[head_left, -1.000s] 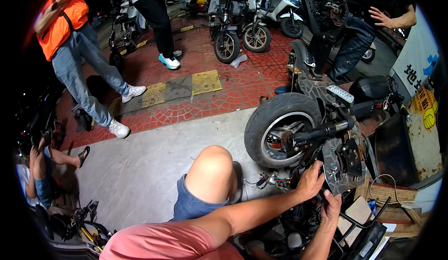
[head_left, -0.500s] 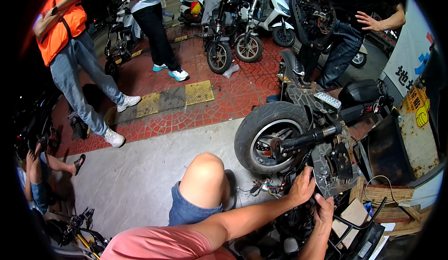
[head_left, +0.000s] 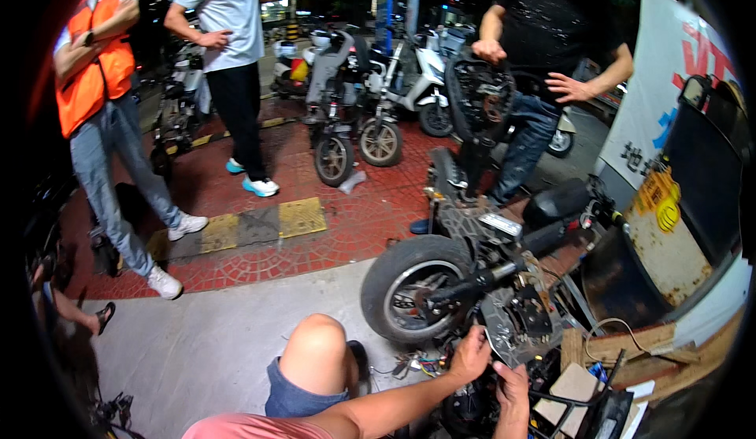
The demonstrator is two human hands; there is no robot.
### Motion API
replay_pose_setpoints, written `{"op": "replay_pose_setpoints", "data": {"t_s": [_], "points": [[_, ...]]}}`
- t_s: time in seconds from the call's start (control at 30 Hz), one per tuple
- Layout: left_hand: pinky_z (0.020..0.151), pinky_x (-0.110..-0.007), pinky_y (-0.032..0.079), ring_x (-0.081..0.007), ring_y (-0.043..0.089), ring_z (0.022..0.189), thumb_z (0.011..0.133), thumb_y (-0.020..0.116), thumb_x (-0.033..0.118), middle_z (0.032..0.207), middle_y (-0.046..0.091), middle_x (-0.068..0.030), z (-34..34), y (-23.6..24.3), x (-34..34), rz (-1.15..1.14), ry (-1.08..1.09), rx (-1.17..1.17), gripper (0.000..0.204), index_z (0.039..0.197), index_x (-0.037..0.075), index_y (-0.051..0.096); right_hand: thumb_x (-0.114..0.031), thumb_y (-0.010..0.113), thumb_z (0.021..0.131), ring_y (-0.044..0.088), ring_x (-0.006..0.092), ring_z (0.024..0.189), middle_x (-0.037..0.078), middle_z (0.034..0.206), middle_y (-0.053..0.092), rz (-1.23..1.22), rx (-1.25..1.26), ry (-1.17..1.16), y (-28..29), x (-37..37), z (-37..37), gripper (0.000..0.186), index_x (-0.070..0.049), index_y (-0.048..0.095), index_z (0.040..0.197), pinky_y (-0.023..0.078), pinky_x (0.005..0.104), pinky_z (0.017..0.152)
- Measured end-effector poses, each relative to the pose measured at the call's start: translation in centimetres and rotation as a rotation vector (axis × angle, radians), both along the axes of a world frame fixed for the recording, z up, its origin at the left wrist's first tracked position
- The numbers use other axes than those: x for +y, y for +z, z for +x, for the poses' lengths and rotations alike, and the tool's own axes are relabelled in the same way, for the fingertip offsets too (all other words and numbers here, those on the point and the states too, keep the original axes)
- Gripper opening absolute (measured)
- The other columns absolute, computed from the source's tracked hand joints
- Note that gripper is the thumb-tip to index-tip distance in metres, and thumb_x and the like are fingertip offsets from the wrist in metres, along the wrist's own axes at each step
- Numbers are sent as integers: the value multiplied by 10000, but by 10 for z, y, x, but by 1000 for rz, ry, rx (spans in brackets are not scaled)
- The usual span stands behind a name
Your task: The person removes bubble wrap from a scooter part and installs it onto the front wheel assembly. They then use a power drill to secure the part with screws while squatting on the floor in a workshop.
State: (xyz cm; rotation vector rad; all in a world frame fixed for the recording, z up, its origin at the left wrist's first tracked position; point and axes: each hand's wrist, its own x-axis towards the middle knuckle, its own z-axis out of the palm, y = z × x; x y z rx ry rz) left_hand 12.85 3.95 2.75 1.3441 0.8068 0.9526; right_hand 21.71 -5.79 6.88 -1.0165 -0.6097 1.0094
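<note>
In the head view, a partly stripped two-wheeler lay tilted, its wheel near the edge where the concrete floor met the red paving. The patterned panel sat on the near side of the wheel, toward the concrete's right end. The left hand was curled at the panel's left edge, grasping it; the right hand had its thumb up by the nearest corner (its fingers were hidden, so whether it gripped could not be told). Set at edge and corner, the hands probably steadied the panel between them. Coloured wires lay loose just beside the wheel. Beyond, a bystander's hand held a black shell-like part, perhaps so that it stayed upright.
</note>
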Motion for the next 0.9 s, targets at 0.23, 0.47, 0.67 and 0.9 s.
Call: {"op": "replay_pose_setpoints", "data": {"t_s": [0.23,0.47,0.67,0.9], "points": [[746,-511,511,-443,663,826,992,558,237,848,662,-227,6,-7,3,30,46,37,298,1169,1,518,-58,805,750,569,230,1265,57,1351,626,-15,59,30,2,-4,1,750,-18,488,1430,384,366,1127],[778,-500,513,-435,657,868,991,564,208,932,658,-242,11,-18,2,113,70,-1,289,1181,0,499,-51,783,756,542,240,1296,78,1368,608,-52,28,-31,-5,-2,3,731,-4,491,1425,354,370,1148],[607,-343,535,-179,677,679,1014,551,110,879,697,-142,11,-16,0,202,100,-17,239,1194,-24,467,-61,799,767,578,232,1244,67,1333,636,-79,-20,16,-8,-5,6,697,-23,522,1405,414,369,1091],[656,-435,523,-317,651,642,993,582,141,871,662,-187,8,-11,-2,-50,25,-203,276,1204,-15,499,-91,812,774,621,217,1117,41,1244,668,-121,-21,57,-6,-6,12,649,-47,554,1368,488,351,963]]}}
